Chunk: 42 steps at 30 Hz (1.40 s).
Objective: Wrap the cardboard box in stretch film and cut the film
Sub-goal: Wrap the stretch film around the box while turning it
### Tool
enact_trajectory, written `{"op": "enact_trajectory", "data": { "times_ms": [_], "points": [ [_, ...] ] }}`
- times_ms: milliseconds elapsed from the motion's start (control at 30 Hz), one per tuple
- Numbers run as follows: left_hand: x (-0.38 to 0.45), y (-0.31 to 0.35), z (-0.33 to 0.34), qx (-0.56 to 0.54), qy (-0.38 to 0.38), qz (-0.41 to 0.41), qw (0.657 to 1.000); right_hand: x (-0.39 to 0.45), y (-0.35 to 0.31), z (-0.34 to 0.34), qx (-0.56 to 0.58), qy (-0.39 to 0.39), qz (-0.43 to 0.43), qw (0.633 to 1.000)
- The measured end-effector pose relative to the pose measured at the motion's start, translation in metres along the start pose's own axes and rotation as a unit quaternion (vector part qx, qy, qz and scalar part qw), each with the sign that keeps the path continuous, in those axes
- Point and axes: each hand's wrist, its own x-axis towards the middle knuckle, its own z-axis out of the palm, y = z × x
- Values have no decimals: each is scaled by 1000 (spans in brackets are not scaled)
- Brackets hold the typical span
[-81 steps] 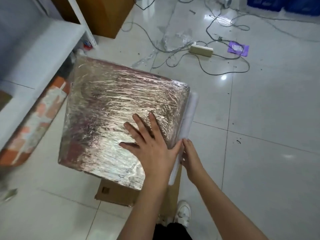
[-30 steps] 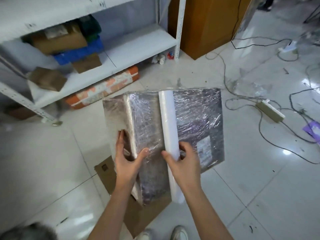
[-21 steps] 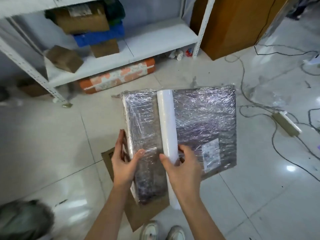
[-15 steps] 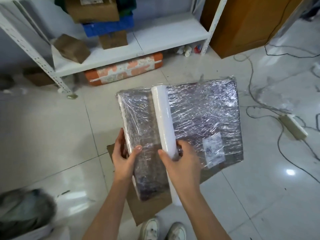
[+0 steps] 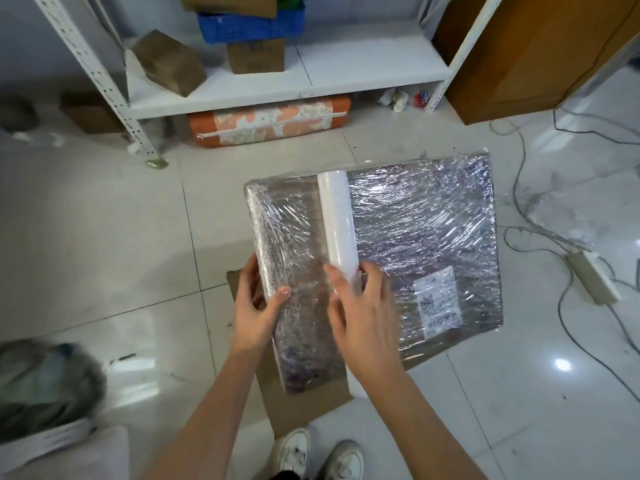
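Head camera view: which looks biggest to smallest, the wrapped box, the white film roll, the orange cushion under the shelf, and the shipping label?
1. wrapped box
2. orange cushion, though it lies farther away, so its true size is unsure
3. film roll
4. shipping label

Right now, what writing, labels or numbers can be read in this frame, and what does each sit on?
White shipping label on the wrapped box: print and code too blurred to read.
Mark on the shelf edge: handwritten, too small to read.
Red-and-blue packet under the shelf: logo unreadable.
Nothing else legible.
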Motion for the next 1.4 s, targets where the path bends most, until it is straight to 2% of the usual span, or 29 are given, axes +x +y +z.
{"op": "enact_trajectory", "data": {
  "times_ms": [167, 267, 433, 533, 667, 767, 867, 967, 1067, 1233, 1267, 1300, 1333, 1367, 1400],
  "points": [
    [3, -2, -6, 12, -17, -8, 1000, 5, 1, 7, -36, -16, 4, 999],
    [1, -2, -7, 27, -22, -14, 999, 6, 13, 12, -44, -32, -35, 998],
    [2, 0, -8, 23, -25, -30, 999, 12, 47, 1, -23, 1, -79, 997],
    [5, 0, -7, 17, -30, -35, 999, 14, 75, -7, 3, -13, -121, 993],
    [7, -2, -6, 8, -27, -34, 999, 13, 81, -8, 48, -18, -86, 995],
    [5, -2, -6, -1, -20, -25, 999, 17, 63, 2, 23, -20, -51, 998],
    [5, 1, -7, -8, -17, -32, 999, 27, 63, 7, 26, 3, -81, 996],
    [7, 7, -7, 10, -19, -30, 999, 32, 85, 0, 55, -7, -112, 992],
    [7, 13, -2, 39, -12, -24, 999, 32, 111, -9, 14, -33, -146, 989],
    [-10, 24, 7, 123, 38, -60, 990, 18, 126, -13, 31, -76, -153, 985],
    [-16, 28, 11, 174, 72, -56, 981, 16, 127, -12, 32, -94, -152, 983],
    [-22, 34, 19, 265, 119, -31, 956, 15, 128, -12, 30, -108, -149, 983],
    [-29, 41, 31, 377, 172, 19, 910, 15, 128, -11, 30, -115, -145, 982],
    [-36, 49, 48, 475, 216, 91, 848, 17, 128, -11, 35, -117, -141, 982],
    [-42, 54, 70, 541, 223, 159, 795, 19, 128, -11, 45, -113, -141, 983]
  ]
}}
